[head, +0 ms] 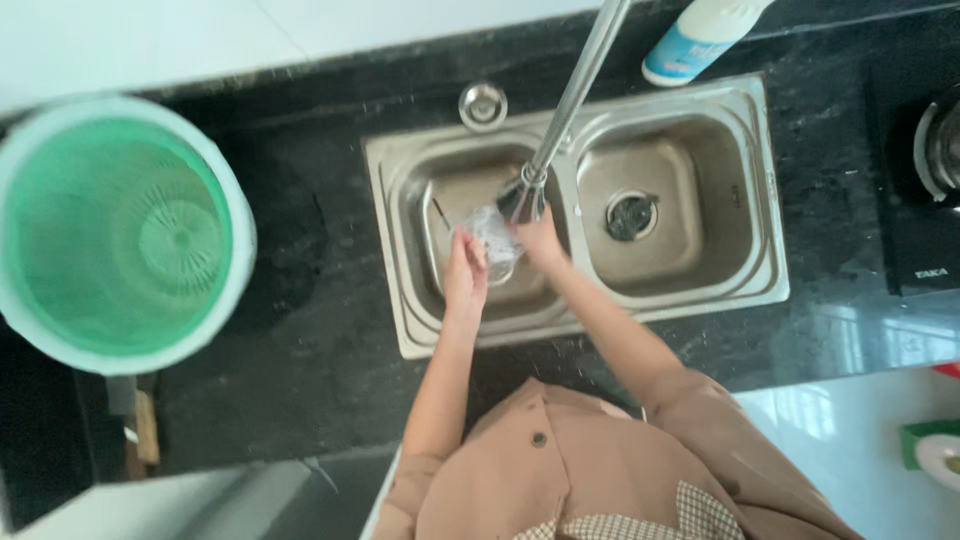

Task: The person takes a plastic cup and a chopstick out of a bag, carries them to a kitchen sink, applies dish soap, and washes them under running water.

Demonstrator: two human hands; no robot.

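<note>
Glass (492, 240), clear and small, sat between a person's two bare hands under the faucet (560, 120) over the left basin of a double steel sink (770, 200). Nearest the camera, a tan collared garment with a checked trim filled the lower frame, both forearms reaching forward from it. The left hand (464, 275) was cupped against the glass on its left side, fingers curled round it; the right hand (540, 240) closed on it from the right, just below the spray head. Judging by that position, the rinsing looked to be in progress rather than finished, since the glass was not yet set down anywhere and no rack or drying place showed beside the sink. Whether water was running could not be made out, and the blur left the inside of the glass unreadable. A thin dark object in the left basin beside the glass was too small to identify. Beyond the hands, the right basin lay with its drain strainer (630, 215) in place. A green slatted basket inside a pale tub (120, 235) stood well to the left on the dark stone counter (300, 300). At the far edge, a white and blue bottle (700, 40) was cut off by the frame, as was a cooktop (925, 180) at right.
</note>
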